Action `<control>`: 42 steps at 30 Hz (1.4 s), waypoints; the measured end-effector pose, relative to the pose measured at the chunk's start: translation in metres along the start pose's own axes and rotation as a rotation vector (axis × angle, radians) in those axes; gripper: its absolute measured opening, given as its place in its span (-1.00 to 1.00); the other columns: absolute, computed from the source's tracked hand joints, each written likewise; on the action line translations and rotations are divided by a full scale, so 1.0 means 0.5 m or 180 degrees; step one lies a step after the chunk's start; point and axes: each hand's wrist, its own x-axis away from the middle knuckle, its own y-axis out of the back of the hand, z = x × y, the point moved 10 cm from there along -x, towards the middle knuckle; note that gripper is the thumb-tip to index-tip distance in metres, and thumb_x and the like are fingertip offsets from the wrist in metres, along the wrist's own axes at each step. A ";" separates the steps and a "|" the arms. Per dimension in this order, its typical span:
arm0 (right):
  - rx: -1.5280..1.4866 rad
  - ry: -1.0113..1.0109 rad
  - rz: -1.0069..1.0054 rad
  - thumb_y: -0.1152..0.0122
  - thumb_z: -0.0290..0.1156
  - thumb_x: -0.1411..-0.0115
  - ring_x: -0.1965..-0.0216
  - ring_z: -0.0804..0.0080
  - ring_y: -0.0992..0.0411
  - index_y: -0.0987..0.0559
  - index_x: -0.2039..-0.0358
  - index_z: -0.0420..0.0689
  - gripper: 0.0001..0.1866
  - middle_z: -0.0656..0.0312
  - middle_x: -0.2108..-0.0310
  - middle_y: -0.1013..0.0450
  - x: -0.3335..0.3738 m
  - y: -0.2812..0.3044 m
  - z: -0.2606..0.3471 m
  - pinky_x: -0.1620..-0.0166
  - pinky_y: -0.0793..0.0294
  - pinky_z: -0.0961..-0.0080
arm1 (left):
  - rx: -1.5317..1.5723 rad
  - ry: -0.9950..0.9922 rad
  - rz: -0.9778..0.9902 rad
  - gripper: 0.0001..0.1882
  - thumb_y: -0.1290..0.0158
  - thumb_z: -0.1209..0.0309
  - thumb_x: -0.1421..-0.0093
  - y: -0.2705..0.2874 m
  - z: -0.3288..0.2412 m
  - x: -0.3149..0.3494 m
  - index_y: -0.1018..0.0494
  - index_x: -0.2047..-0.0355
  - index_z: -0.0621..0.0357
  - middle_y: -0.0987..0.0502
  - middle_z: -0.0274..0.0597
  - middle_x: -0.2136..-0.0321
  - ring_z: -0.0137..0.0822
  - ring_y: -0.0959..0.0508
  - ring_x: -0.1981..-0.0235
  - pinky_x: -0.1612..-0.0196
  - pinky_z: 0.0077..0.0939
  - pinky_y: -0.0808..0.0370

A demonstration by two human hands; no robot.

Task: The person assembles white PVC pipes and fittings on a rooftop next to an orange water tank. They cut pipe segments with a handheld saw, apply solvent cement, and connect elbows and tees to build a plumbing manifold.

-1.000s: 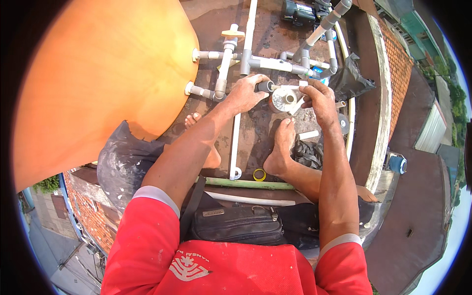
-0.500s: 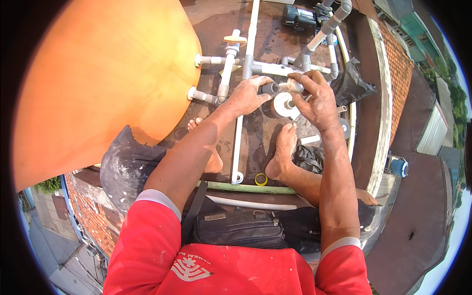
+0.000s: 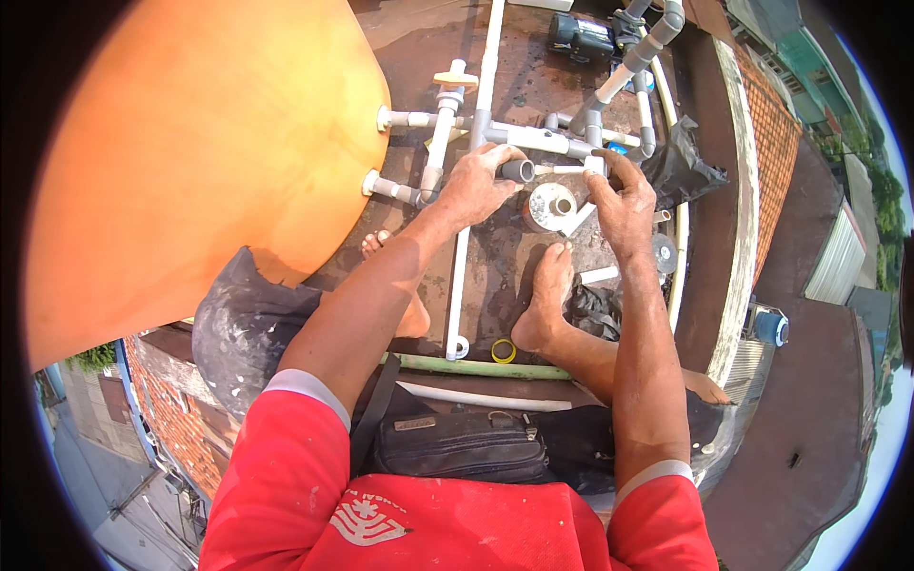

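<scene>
My left hand (image 3: 481,183) is closed round a short grey pipe fitting (image 3: 519,171), its open end facing right. From the right, my right hand (image 3: 624,202) pinches a white cap (image 3: 594,165) with a pale brush (image 3: 564,169) sticking out of it. The brush tip points left, close to the fitting's mouth; whether it touches is hard to tell. Just below stands a round white-topped can (image 3: 548,207), its neck uncovered. White and grey pipework (image 3: 533,136) runs right behind both hands.
A big orange tank (image 3: 219,143) fills the left. A valve with a yellowish handle (image 3: 455,80), a pump (image 3: 581,35) and a black bag (image 3: 684,167) lie beyond. A yellow tape roll (image 3: 504,351) rests between my feet and a green pipe (image 3: 476,365). A low wall (image 3: 738,219) borders the right.
My right hand has shifted slightly right with the cap, away from above the can, so the brush and the can's neck show more plainly. My left hand stays nearly in place with the fitting.
</scene>
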 end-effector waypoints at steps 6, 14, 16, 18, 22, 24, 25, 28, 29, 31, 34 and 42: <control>0.0910 -0.0085 0.0082 -0.44 -0.21 -0.16 0.15 -0.04 -0.65 -0.72 -0.10 -0.13 -0.50 -0.10 0.13 -0.59 0.007 -0.022 -0.102 0.01 -0.63 0.09 | -0.0186 0.0015 0.0035 -0.59 -0.34 0.43 -0.22 0.001 0.019 0.001 -0.62 -0.09 0.10 -0.64 -0.03 -0.03 0.05 -0.64 -0.07 -0.20 -0.14 -0.56; 0.1452 -0.0057 0.0862 -0.40 -0.25 -0.12 -0.05 -0.22 -0.58 -0.71 -0.12 -0.08 -0.48 -0.20 -0.01 -0.54 0.030 -0.141 -0.163 -0.15 -0.59 -0.01 | -0.0317 0.0241 0.0317 -0.56 -0.29 0.40 -0.28 -0.017 0.060 0.010 -0.59 -0.16 0.22 -0.63 0.08 -0.09 0.12 -0.63 -0.11 -0.22 -0.12 -0.54; 0.1588 -0.0210 0.0883 -0.37 -0.31 -0.13 -0.04 -0.28 -0.57 -0.71 -0.08 -0.11 -0.53 -0.24 0.01 -0.52 0.034 -0.162 -0.168 -0.14 -0.60 -0.04 | -0.0452 0.0314 0.0433 -0.56 -0.28 0.40 -0.29 -0.027 0.075 0.016 -0.58 -0.15 0.26 -0.63 0.13 -0.09 0.14 -0.63 -0.12 -0.22 -0.10 -0.54; 0.1718 -0.0199 0.0862 -0.34 -0.33 -0.14 -0.03 -0.30 -0.57 -0.70 -0.05 -0.14 -0.57 -0.25 0.02 -0.52 0.038 -0.185 -0.160 -0.12 -0.61 -0.06 | -0.0527 0.0463 0.0620 -0.57 -0.27 0.39 -0.29 -0.039 0.099 0.036 -0.56 -0.13 0.29 -0.65 0.18 -0.05 0.17 -0.64 -0.12 -0.21 -0.05 -0.55; 0.1574 -0.0163 0.0876 -0.29 -0.33 -0.21 0.02 -0.31 -0.58 -0.69 0.00 -0.19 -0.63 -0.25 0.04 -0.52 0.046 -0.218 -0.226 -0.11 -0.61 -0.09 | -0.0384 0.0932 0.0890 -0.57 -0.27 0.37 -0.31 -0.077 0.130 0.064 -0.47 -0.13 0.28 -0.67 0.23 -0.02 0.20 -0.65 -0.11 -0.19 -0.02 -0.56; 0.1593 -0.0214 0.0891 -0.30 -0.30 -0.23 -0.01 -0.32 -0.58 -0.69 -0.03 -0.19 -0.61 -0.28 0.00 -0.52 0.044 -0.226 -0.238 -0.11 -0.60 -0.10 | -0.0408 0.1238 0.0994 -0.56 -0.26 0.36 -0.33 -0.088 0.145 0.076 -0.44 -0.13 0.27 -0.67 0.25 -0.02 0.20 -0.66 -0.11 -0.18 -0.01 -0.56; 0.1597 -0.0225 0.0904 -0.30 -0.28 -0.23 -0.02 -0.32 -0.57 -0.69 -0.03 -0.19 -0.60 -0.29 -0.02 -0.51 0.041 -0.226 -0.236 -0.12 -0.60 -0.10 | -0.0343 0.1133 0.0969 -0.58 -0.24 0.35 -0.36 -0.092 0.148 0.076 -0.40 -0.13 0.24 -0.67 0.26 -0.02 0.19 -0.66 -0.11 -0.17 -0.01 -0.56; 0.1596 -0.0230 0.0459 -0.31 -0.21 -0.22 -0.02 -0.31 -0.58 -0.71 0.00 -0.21 -0.57 -0.29 0.02 -0.55 0.037 -0.182 -0.205 -0.12 -0.58 -0.10 | -0.0068 0.1028 0.0872 -0.62 -0.20 0.36 -0.39 -0.095 0.164 0.079 -0.41 -0.13 0.21 -0.67 0.21 -0.02 0.15 -0.66 -0.11 -0.17 -0.03 -0.54; 0.1608 -0.0220 0.0224 -0.32 -0.18 -0.21 -0.02 -0.30 -0.59 -0.72 0.02 -0.22 -0.57 -0.28 0.05 -0.57 0.033 -0.152 -0.187 -0.12 -0.58 -0.10 | -0.0028 0.1001 0.0865 -0.63 -0.19 0.37 -0.40 -0.098 0.161 0.078 -0.41 -0.13 0.20 -0.66 0.18 -0.02 0.12 -0.66 -0.11 -0.18 -0.05 -0.54; 0.1179 -0.0796 -0.0038 -0.31 -0.15 -0.20 0.03 -0.27 -0.61 -0.74 0.08 -0.23 -0.57 -0.26 0.14 -0.61 0.029 -0.087 -0.213 -0.12 -0.57 -0.07 | 0.0050 0.0920 0.0855 -0.65 -0.16 0.39 -0.41 -0.103 0.155 0.070 -0.42 -0.14 0.19 -0.66 0.13 -0.03 0.06 -0.65 -0.11 -0.19 -0.08 -0.52; -0.0874 -0.1919 -0.0065 -0.27 -0.18 -0.25 0.38 0.35 -0.56 -0.74 0.24 -0.23 -0.66 0.12 0.42 -0.59 0.048 -0.053 -0.260 0.32 -0.60 0.31 | 0.0344 0.0675 0.0817 -0.66 -0.15 0.42 -0.42 -0.110 0.140 0.060 -0.42 -0.15 0.19 -0.65 0.05 -0.03 -0.04 -0.63 -0.12 -0.22 -0.13 -0.49; -0.1454 -0.1709 0.0520 -0.27 -0.23 -0.31 0.50 0.55 -0.39 -0.72 0.08 -0.20 -0.67 0.30 0.45 -0.43 0.037 -0.094 -0.173 0.42 -0.54 0.50 | 0.0433 0.0481 0.0897 -0.62 -0.13 0.39 -0.43 -0.100 0.075 0.036 -0.43 -0.19 0.23 -0.65 0.19 -0.08 0.11 -0.63 -0.17 -0.25 -0.04 -0.51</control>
